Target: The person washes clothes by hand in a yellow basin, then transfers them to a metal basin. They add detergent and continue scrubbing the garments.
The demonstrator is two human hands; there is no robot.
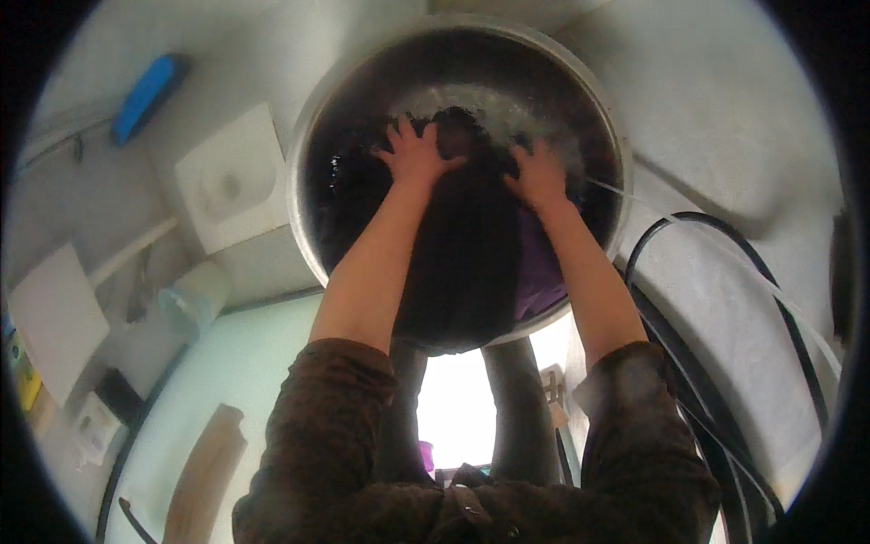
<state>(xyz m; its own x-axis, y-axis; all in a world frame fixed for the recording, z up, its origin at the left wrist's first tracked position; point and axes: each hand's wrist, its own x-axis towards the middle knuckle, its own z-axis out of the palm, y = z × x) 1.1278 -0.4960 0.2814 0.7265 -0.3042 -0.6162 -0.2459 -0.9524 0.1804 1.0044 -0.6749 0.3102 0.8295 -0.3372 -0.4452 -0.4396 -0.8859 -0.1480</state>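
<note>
A large round metal tub [297, 183] stands before me, holding dark liquid with a pale, rippled patch near its middle. Dark cloth [462, 258] lies in it and hangs over the near rim. My left hand [413, 155] is spread on or just above the cloth's left edge, its fingers apart. To the right, my right hand [540, 173] rests at the cloth's other edge by the ripples; its fingertips are partly lost in the dark. Purple fabric [537, 272] shows beneath my right forearm. Both sleeves are rolled to about the elbow.
Black hoses [747, 258] curve along the right side, and a thin pale tube [734, 255] reaches the tub's rim. At the left are a white square basin or panel [231, 180], a translucent container [194, 299], a blue object [146, 98] and a brown board-like piece [204, 469].
</note>
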